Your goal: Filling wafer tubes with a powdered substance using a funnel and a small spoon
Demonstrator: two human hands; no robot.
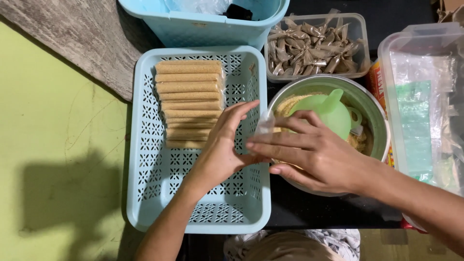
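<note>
I see both hands meeting over the right rim of the pale blue tray [145,145]: my left hand [224,150] spread, my right hand [309,154] pinching a small clear bag [265,123]. Filled stick packets [189,102] crowd the tray's far end; its near half lies open. A metal bowl [377,116] touches the tray's right edge.

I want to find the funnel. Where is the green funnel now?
In the head view, the green funnel lies right of centre inside the metal bowl, just beyond the right hand.

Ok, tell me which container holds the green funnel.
The round metal bowl under the right hand; the green funnel sits in it, unlike the baskets and tubs.
</note>
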